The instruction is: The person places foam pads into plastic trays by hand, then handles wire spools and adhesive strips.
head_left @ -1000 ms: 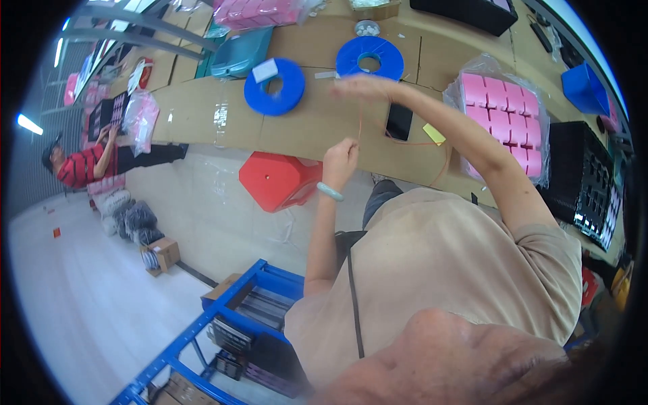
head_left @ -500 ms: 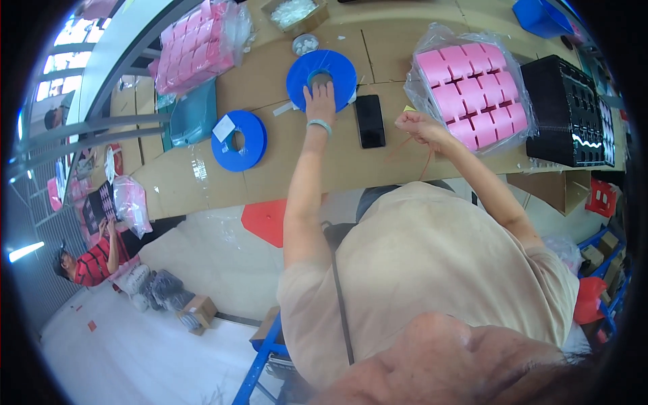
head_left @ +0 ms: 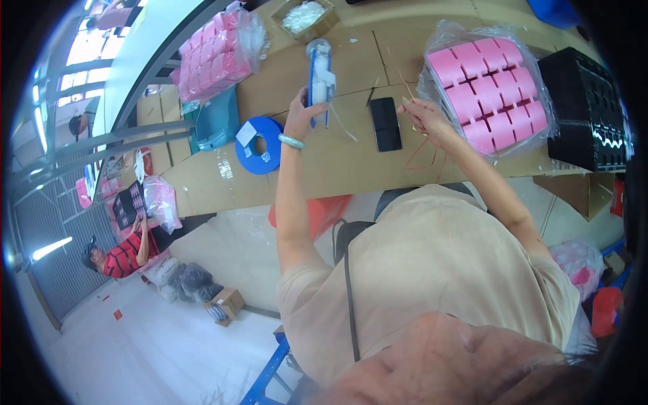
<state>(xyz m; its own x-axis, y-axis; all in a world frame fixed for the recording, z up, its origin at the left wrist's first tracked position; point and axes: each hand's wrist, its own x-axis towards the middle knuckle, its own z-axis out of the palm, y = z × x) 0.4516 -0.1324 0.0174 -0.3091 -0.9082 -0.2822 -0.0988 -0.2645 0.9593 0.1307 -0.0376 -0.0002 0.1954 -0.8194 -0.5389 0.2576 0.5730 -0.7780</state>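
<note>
My left hand (head_left: 298, 117) grips a blue reel (head_left: 322, 84) and holds it up on edge above the table. White tape shows wound between its flanges, and a loose tail hangs from it toward the phone. My right hand (head_left: 426, 121) is closed in a pinch on a thin reddish cord (head_left: 424, 166), which loops down below the fingers. Between the two hands lies a black phone (head_left: 386, 125). A second blue reel (head_left: 252, 162) rests flat to the left of my left forearm, a white label on it.
Bagged pink slotted pieces (head_left: 496, 50) lie right of my right hand, beside a black crate (head_left: 580, 108). Another pink bundle (head_left: 216, 50) and a teal bin (head_left: 217, 125) stand left. A cardboard box (head_left: 329, 25) holds white bits. A co-worker (head_left: 128, 256) sits far left.
My left hand has lifted the reel off the table and tipped it from flat to on edge. My right hand keeps its pinch on the cord. The whole view has shifted slightly.
</note>
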